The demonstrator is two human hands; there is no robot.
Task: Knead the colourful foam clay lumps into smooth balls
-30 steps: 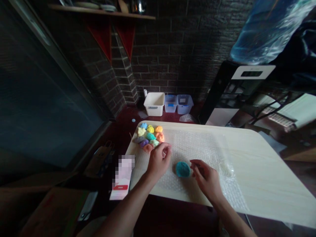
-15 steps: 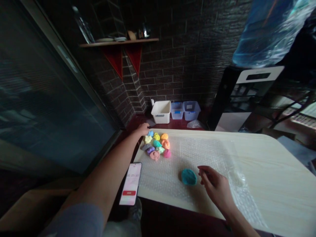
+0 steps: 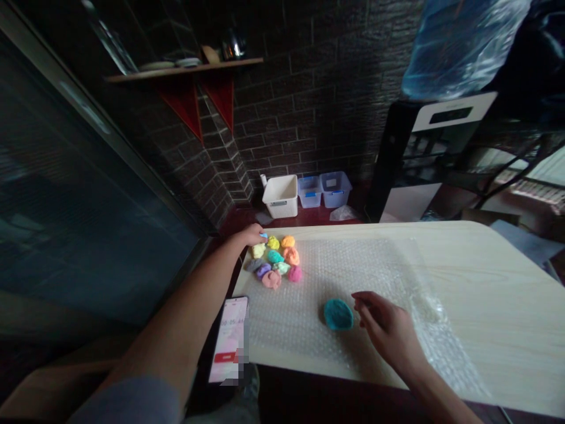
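Note:
At the far left corner of the table, my left hand (image 3: 254, 235) has its fingers closed on a light blue lump of modelling clay (image 3: 263, 235), which is mostly covered. Several other soft clay lumps lie close by, among them a yellow lump (image 3: 273, 242), a teal lump (image 3: 276, 257), a salmon lump (image 3: 271, 280) and a pink lump (image 3: 295, 273). Nearer to me, a teal clay piece shaped like a shallow bowl (image 3: 338, 314) rests on bubble wrap (image 3: 318, 282). Just right of it my right hand (image 3: 391, 327) hovers with curled, pinched fingers; whatever is between them is hidden.
A phone (image 3: 229, 338) showing a timer lies at the table's left edge. The pale wooden table (image 3: 477, 282) extends to the right. Beyond it are a white basket (image 3: 282, 197), blue clear bins (image 3: 335, 189) and a water dispenser (image 3: 397, 153) on the floor.
My left hand has moved from beside the pink lump to the far left corner and closed on the light blue clay. My right hand stays beside the teal bowl shape.

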